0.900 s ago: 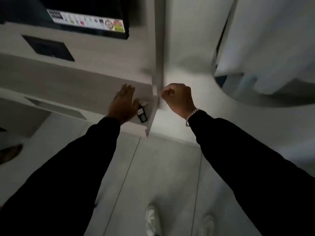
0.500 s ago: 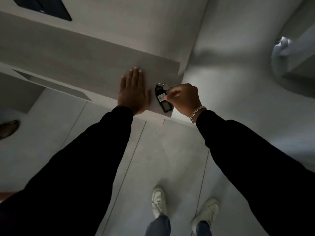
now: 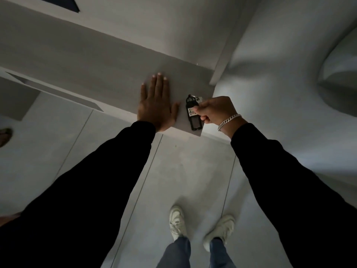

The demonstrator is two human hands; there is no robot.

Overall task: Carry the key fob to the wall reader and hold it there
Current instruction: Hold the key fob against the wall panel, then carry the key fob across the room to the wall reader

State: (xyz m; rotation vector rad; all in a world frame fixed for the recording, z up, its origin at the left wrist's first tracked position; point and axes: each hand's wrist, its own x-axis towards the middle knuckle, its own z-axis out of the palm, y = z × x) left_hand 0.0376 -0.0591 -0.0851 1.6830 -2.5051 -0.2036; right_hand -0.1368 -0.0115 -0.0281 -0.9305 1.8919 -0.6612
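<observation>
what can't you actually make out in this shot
- Head view: the label on the key fob is partly covered by the right hand; its text cannot be read.
- No wall reader shows in the frame.
- The dark panel at top left is cut off by the edge.
- Whether the fob rests on the shelf is too dim to tell.

Two hands (image 3: 157,105), one key fob (image 3: 193,115), two shoes (image 3: 177,222), one bracelet (image 3: 229,120).

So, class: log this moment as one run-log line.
right hand: pinching key fob on shelf | left hand: flat, open on shelf | wall reader: not visible
</observation>
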